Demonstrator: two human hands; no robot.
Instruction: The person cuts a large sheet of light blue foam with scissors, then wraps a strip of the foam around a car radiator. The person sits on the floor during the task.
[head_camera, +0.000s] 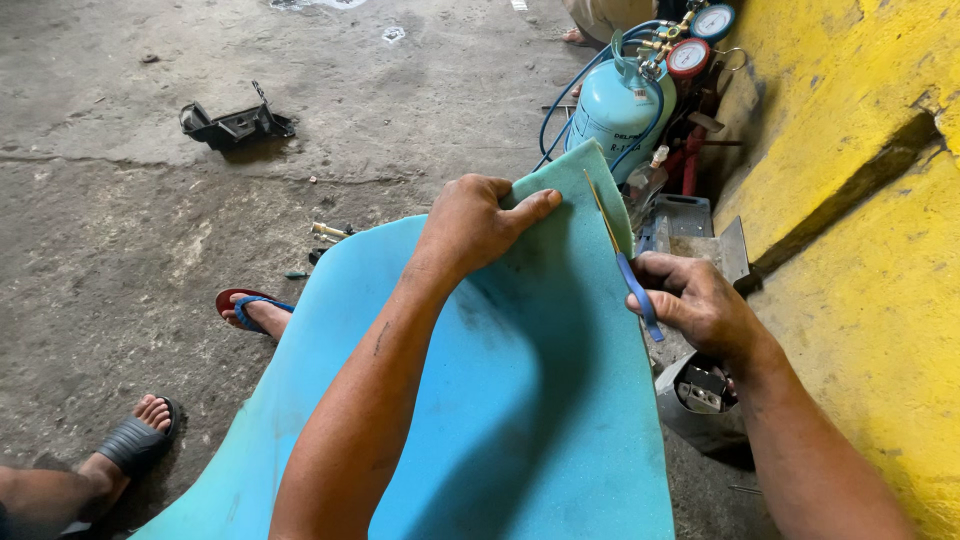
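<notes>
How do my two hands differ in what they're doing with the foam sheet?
The left hand pinches the top edge of the blue foam sheet with bare fingers; the right hand grips a blue-handled cutter, not the foam. The left sits higher, over the sheet; the right is lower, at its right edge. Both are closed in a grip.

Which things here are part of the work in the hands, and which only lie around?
In use:
blue foam sheet
blue-handled cutter
left hand gripping the foam
right hand holding the cutter

Lying about:
light blue gas cylinder
pressure gauges
black plastic part
grey metal box
</notes>
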